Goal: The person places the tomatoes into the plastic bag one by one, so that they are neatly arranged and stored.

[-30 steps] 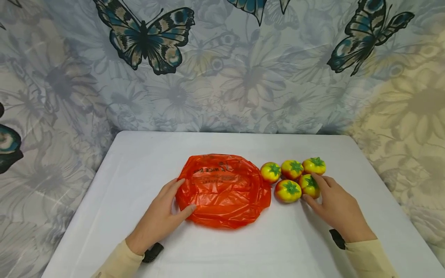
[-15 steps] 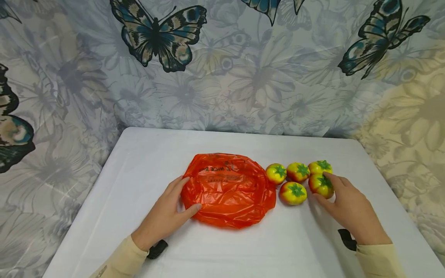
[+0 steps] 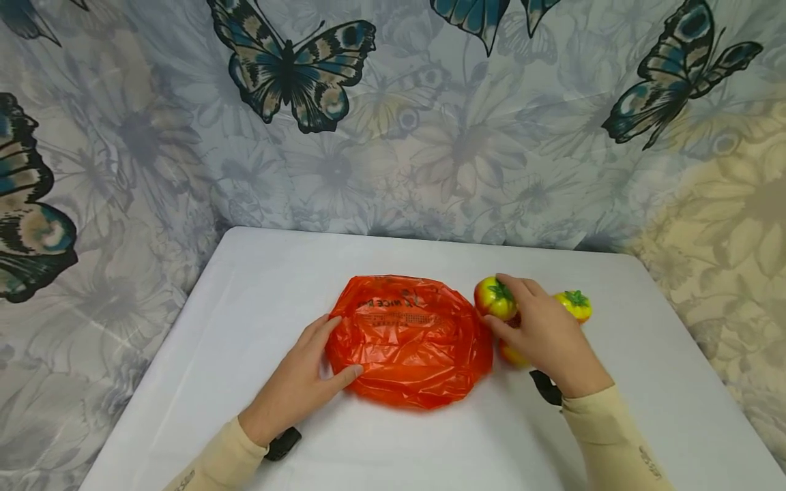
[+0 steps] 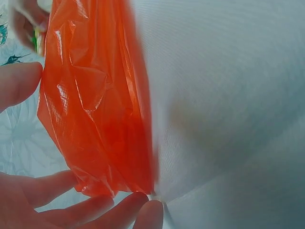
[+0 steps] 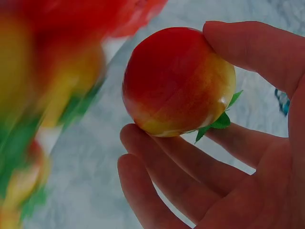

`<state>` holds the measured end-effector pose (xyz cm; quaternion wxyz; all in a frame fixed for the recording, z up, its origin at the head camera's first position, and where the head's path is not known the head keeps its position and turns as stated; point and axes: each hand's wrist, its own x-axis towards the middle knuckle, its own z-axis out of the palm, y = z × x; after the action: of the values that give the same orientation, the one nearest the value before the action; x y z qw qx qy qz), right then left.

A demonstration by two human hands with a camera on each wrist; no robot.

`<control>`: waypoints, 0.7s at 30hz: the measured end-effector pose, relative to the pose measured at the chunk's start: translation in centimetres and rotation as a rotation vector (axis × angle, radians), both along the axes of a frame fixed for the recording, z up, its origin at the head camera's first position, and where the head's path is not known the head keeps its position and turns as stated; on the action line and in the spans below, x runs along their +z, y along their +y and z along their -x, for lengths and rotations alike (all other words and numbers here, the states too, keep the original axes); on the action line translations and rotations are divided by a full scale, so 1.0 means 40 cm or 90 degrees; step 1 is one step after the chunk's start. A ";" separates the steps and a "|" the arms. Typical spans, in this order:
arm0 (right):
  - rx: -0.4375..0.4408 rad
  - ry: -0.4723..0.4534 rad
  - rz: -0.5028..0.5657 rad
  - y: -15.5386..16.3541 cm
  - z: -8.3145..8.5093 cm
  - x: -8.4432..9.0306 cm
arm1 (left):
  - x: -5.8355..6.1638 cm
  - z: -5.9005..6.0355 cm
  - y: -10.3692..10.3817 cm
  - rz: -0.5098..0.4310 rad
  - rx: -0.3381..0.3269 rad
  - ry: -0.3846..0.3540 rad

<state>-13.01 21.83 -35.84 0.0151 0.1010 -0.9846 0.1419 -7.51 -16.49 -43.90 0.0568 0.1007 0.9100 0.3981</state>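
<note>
A crinkled red plastic bag (image 3: 408,348) with dark printing lies puffed on the white table. My left hand (image 3: 297,378) rests at its left end, the thumb on the near side and relaxed fingers along the edge; in the left wrist view, the fingertips (image 4: 140,200) touch the bag's border. My right hand (image 3: 543,334) holds a red-and-yellow toy persimmon (image 5: 176,83) with a green leafy top, raised beside the bag's right end. Thumb and fingers pinch it from opposite sides in the right wrist view. The hand partly hides other persimmons in the head view.
Another toy persimmon (image 3: 575,305) sits behind the right hand, and one (image 3: 512,354) shows below it. Several blurred ones are at the left of the right wrist view. The white table (image 3: 295,266) backs onto a butterfly-patterned cloth (image 3: 399,170).
My right hand has lifted a toy persimmon from the group and moved it left, over to the bag's right end. The left hand has stayed at the bag's left end.
</note>
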 end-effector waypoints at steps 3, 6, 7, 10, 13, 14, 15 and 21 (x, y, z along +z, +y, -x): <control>0.025 -0.002 0.006 -0.062 0.019 -0.011 | 0.000 -0.004 0.000 0.000 0.004 -0.016; 0.054 0.010 0.015 -0.117 0.038 -0.021 | 0.000 -0.004 0.000 0.002 0.010 -0.014; 0.063 0.015 0.016 -0.133 0.043 -0.026 | -0.001 -0.004 0.001 0.002 0.011 -0.012; 0.093 0.028 0.024 -0.178 0.054 -0.039 | -0.001 -0.005 0.004 -0.004 0.015 -0.003; 0.119 0.036 0.027 -0.218 0.060 -0.050 | -0.002 -0.007 0.007 -0.007 0.015 -0.002; 0.125 0.037 0.029 -0.232 0.061 -0.054 | -0.001 -0.007 0.008 -0.008 0.014 -0.001; 0.132 0.038 0.030 -0.245 0.063 -0.057 | -0.001 -0.008 0.008 -0.006 0.014 -0.002; 0.164 0.028 0.035 -0.321 0.070 -0.079 | -0.001 -0.007 0.004 0.000 0.017 0.008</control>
<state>-15.82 8.99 -38.99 0.0212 0.2295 -0.9587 0.1669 -7.21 -16.34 -43.93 0.0459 0.0909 0.9116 0.3982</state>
